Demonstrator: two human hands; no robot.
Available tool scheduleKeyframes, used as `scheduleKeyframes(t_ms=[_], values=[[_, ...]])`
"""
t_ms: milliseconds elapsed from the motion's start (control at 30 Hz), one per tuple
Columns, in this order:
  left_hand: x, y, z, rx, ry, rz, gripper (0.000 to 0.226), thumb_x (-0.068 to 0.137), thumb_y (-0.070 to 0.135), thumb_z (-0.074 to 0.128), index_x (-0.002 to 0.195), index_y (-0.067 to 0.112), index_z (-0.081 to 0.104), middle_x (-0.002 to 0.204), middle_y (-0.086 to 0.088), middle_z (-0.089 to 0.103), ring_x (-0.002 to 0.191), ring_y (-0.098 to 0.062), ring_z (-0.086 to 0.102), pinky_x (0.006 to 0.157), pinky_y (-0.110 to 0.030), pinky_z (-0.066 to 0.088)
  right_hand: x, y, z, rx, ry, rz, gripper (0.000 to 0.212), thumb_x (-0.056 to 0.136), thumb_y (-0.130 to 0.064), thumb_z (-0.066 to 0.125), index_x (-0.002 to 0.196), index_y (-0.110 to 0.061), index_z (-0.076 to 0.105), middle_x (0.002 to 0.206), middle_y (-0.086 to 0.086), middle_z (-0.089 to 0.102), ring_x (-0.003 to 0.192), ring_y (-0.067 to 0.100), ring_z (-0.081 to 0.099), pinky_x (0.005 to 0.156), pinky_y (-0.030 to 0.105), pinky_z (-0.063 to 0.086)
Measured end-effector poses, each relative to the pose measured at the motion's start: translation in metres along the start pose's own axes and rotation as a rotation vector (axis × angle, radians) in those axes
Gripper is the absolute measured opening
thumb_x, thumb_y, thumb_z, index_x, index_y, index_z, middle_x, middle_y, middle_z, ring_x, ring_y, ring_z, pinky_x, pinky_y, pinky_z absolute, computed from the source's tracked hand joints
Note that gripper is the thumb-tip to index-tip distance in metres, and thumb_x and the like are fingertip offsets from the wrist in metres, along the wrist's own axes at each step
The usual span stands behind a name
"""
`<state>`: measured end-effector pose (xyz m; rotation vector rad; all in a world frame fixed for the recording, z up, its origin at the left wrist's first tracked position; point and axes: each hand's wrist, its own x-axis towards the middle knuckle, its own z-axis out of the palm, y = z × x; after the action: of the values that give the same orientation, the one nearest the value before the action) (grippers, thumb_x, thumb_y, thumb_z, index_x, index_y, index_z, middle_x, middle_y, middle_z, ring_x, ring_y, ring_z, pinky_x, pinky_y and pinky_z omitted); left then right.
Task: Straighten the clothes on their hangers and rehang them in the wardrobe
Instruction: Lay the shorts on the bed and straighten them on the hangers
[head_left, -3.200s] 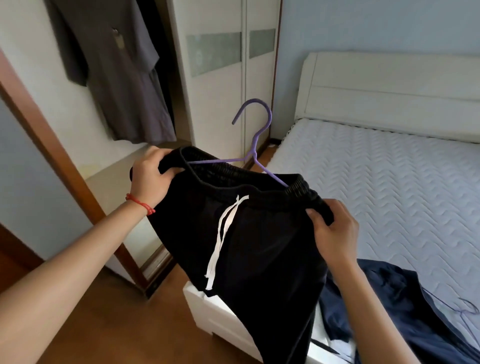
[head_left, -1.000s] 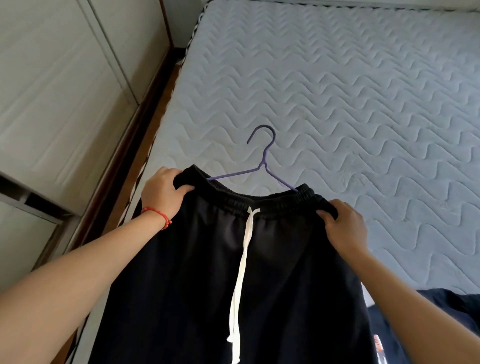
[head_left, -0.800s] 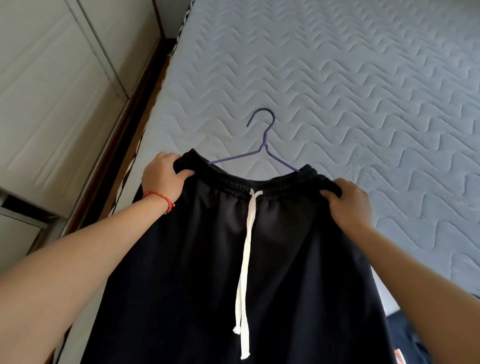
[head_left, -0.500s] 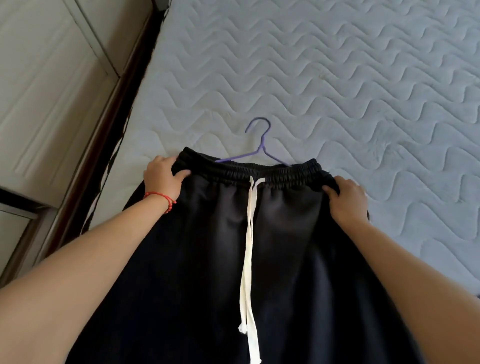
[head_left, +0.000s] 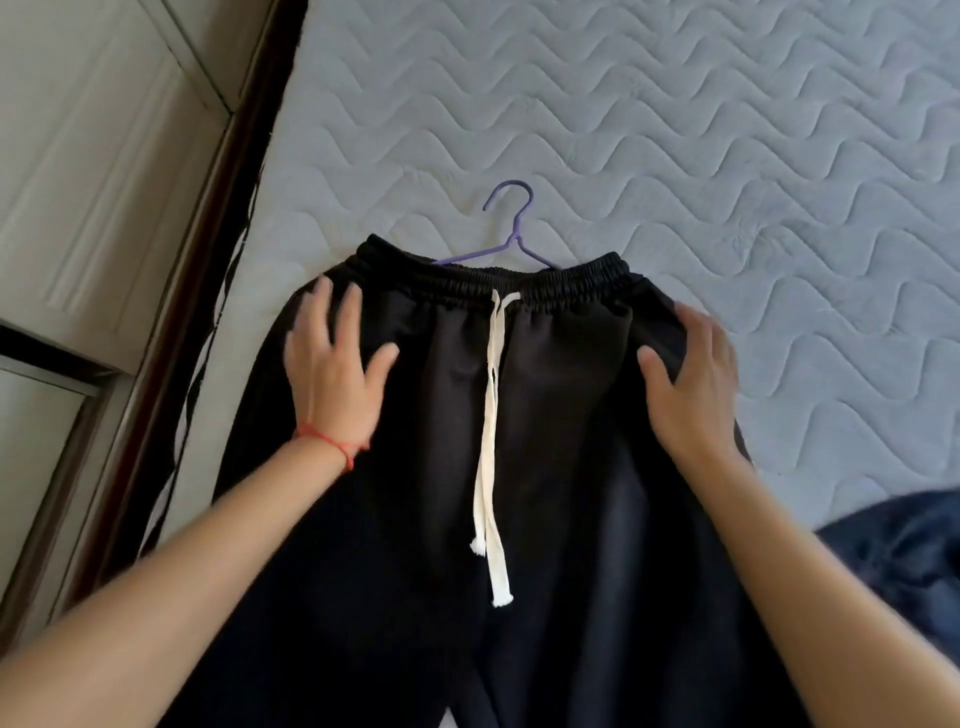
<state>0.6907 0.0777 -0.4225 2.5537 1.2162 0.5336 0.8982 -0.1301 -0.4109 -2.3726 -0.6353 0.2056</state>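
Black trousers (head_left: 550, 426) with an elastic waistband and a white drawstring (head_left: 491, 415) lie flat on the quilted mattress (head_left: 675, 130). A purple hanger (head_left: 511, 234) sticks out of the waistband, its hook resting on the mattress. My left hand (head_left: 335, 374) lies flat on the left side of the trousers below the waistband, fingers spread. My right hand (head_left: 693, 384) lies flat on the right side, fingers straight.
White wardrobe doors (head_left: 93, 171) stand to the left, with a dark strip of floor (head_left: 208, 218) between them and the bed. A dark blue garment (head_left: 904, 561) lies on the mattress at the lower right.
The trousers were lowered from the air onto the mattress. Both hands let go of the waistband corners and slid down to lie flat on the fabric.
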Motion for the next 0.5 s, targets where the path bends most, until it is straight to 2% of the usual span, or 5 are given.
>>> scheduleKeyframes(t_ms=[100,167,267,400,500], values=[[-0.084,0.008,-0.011,0.073,-0.179,0.140,0.059,0.090,0.050,0.034,0.138,0.015,0.039,0.149,-0.013,0.033,0.138,-0.033,0.027,0.105,-0.058,0.029,-0.082,0.008,0.007,-0.168,0.021,-0.069,0.053,0.089,-0.033,0.042,0.138,-0.013,0.039,0.148,0.010,0.038,0.140,0.028,0.026,0.115,0.045,0.014],[-0.135,0.004,-0.015,0.149,-0.325,0.163,0.061,0.094,0.055,0.015,0.139,0.019,0.036,0.150,-0.007,0.034,0.138,-0.026,0.024,0.105,-0.056,0.030,-0.131,0.018,0.016,-0.279,-0.080,-0.080,0.055,0.089,-0.040,0.034,0.137,-0.015,0.040,0.149,0.008,0.037,0.141,0.025,0.025,0.114,0.042,0.013],[-0.190,-0.020,-0.023,0.273,-0.484,0.176,0.064,0.095,0.053,0.005,0.141,0.020,0.033,0.150,-0.002,0.035,0.137,-0.021,0.025,0.106,-0.053,0.033,-0.182,0.036,0.016,-0.439,-0.203,-0.087,0.058,0.095,-0.048,0.020,0.135,-0.013,0.044,0.146,0.012,0.041,0.137,0.026,0.028,0.111,0.040,0.015],[-0.206,-0.046,-0.039,0.375,-0.506,0.145,0.062,0.095,0.051,0.005,0.141,0.021,0.033,0.149,-0.006,0.037,0.137,-0.023,0.030,0.108,-0.046,0.022,-0.208,0.048,-0.002,-0.514,-0.230,-0.093,0.061,0.097,-0.046,0.012,0.133,-0.010,0.047,0.143,0.016,0.044,0.135,0.028,0.030,0.111,0.037,0.016],[-0.208,-0.045,-0.047,0.381,-0.477,-0.010,0.060,0.095,0.048,0.013,0.140,0.017,0.037,0.147,-0.012,0.039,0.134,-0.031,0.039,0.108,-0.050,0.029,-0.222,0.050,-0.019,-0.553,-0.186,-0.090,0.056,0.096,-0.043,0.022,0.127,-0.009,0.054,0.140,0.017,0.047,0.135,0.028,0.027,0.117,0.035,0.002]])
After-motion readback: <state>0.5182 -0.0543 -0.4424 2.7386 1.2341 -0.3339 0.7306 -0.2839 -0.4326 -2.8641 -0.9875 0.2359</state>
